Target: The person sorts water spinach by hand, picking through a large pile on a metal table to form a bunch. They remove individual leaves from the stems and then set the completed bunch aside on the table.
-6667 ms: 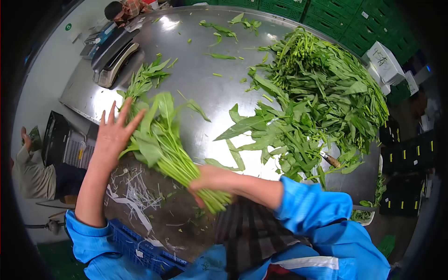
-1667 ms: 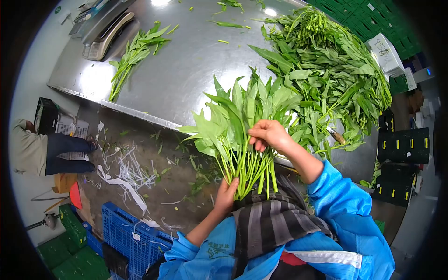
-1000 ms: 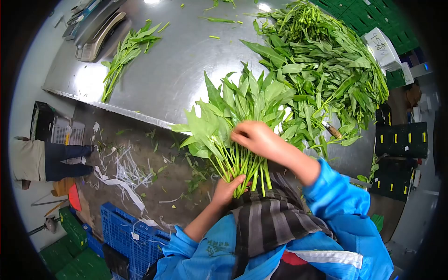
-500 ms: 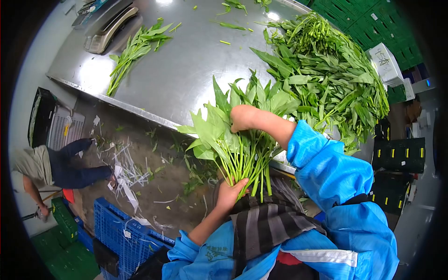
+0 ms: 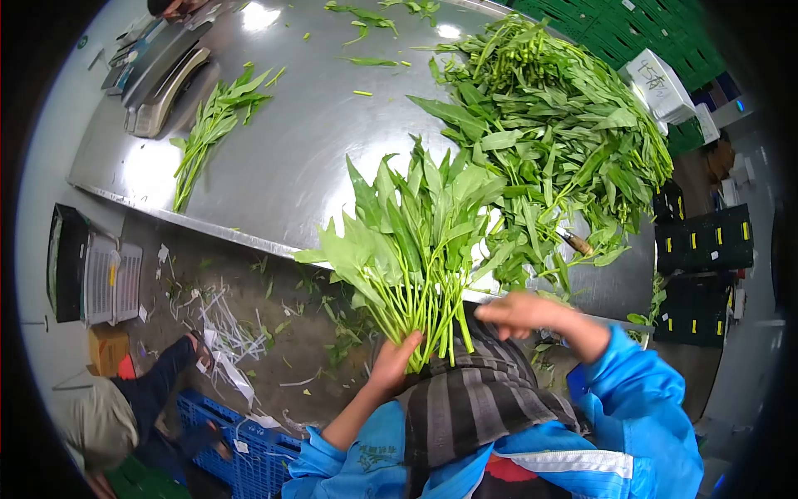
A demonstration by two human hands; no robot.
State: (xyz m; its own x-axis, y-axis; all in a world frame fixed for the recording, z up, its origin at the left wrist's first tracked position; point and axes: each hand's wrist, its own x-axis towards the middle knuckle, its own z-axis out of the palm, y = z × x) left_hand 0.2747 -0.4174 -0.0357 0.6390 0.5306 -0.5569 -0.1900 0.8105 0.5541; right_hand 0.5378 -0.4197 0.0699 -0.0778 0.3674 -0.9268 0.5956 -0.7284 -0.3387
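The water spinach bunch (image 5: 416, 241) stands upright over the steel table's (image 5: 291, 158) near edge, stems clenched in the left hand (image 5: 392, 366), the blurred right hand (image 5: 519, 314) beside them, its grip unclear; I'd judge one bunch gathered and the big loose heap (image 5: 557, 141) not yet bundled.

A bright blue long-sleeved jacket (image 5: 644, 416) is worn, with a grey-and-black striped cloth (image 5: 474, 407) draped over the front. The left hand (image 5: 391, 368) and right hand (image 5: 515, 314) are left bare.
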